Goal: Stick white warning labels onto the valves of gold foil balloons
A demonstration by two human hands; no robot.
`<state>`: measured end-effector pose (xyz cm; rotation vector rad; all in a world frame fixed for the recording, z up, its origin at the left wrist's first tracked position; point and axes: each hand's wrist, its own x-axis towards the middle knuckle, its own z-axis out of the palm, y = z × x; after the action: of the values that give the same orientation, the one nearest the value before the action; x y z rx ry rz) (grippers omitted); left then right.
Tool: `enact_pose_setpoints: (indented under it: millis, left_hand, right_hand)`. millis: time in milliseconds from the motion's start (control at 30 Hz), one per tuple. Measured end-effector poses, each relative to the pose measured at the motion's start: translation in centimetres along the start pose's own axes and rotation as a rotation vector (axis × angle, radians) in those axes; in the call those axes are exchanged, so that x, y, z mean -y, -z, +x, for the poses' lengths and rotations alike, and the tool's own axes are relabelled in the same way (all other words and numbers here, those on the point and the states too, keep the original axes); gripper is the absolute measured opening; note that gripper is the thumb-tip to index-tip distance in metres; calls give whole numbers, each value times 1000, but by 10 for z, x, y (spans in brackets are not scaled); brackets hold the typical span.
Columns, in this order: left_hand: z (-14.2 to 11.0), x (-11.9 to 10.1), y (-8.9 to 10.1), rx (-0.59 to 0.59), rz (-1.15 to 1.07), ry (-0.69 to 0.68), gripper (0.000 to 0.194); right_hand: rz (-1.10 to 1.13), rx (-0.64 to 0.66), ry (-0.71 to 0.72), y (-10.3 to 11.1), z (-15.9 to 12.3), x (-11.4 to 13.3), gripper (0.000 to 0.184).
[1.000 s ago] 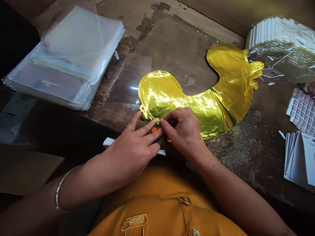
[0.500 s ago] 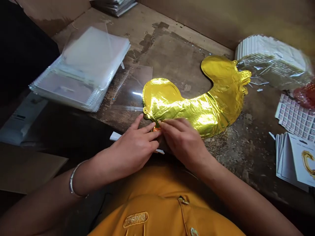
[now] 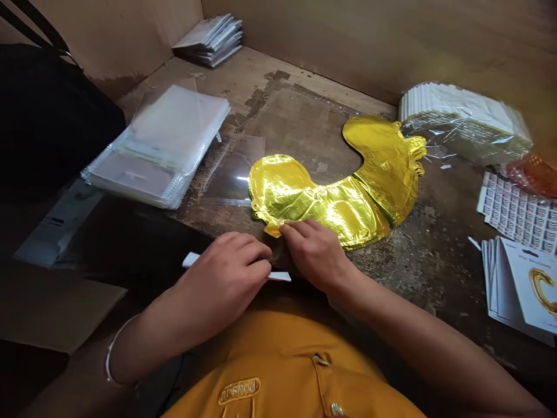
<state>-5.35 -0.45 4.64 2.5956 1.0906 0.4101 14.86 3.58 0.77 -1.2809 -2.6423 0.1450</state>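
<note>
A flat gold foil balloon (image 3: pixel 331 200), curved like a letter C, lies on the worn table. The fingers of my right hand (image 3: pixel 313 249) are closed together on its near edge, at a small tail tab. Part of an orange spot (image 3: pixel 277 231) shows on that tab beside my fingertips. My left hand (image 3: pixel 232 267) is off the balloon, left of the tab, with its fingers curled in; whatever they hold is hidden. A white strip (image 3: pixel 281 276) shows on both sides of my left hand, at the table's front edge.
At the left lies a stack of clear plastic sleeves (image 3: pixel 174 133), with a loose clear sheet (image 3: pixel 235 168) beside it. Folded cards (image 3: pixel 213 38) sit in the back corner. To the right are a plastic-wrapped white stack (image 3: pixel 465 116), a sticker sheet (image 3: pixel 517 203) and printed cards (image 3: pixel 517 284).
My left hand has drawn back from the balloon's tab and its fingers have curled. My right fingers have flattened onto the tab. The camera view has tilted up.
</note>
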Motion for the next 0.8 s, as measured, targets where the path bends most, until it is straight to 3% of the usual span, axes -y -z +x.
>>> enact_pose_setpoints:
  millis: [133, 233, 400, 600, 700, 800]
  left_hand:
    - [2, -10, 2, -47, 212, 103, 16]
    - [5, -14, 3, -56, 227, 110, 18]
    - [14, -6, 6, 34, 143, 77, 21]
    - [30, 7, -1, 117, 40, -29, 20]
    - [39, 13, -10, 173, 18, -95, 17]
    - [44, 18, -15, 184, 0, -91, 16]
  right_hand:
    - [246, -36, -263, 10, 12, -12, 15]
    - [491, -13, -407, 15, 20, -22, 24]
    - [718, 128, -414, 21, 30, -36, 41]
    - [885, 160, -444, 15, 36, -45, 24]
    - [811, 120, -452, 14, 33, -41, 16]
    - [471, 6, -397, 16, 22, -29, 20]
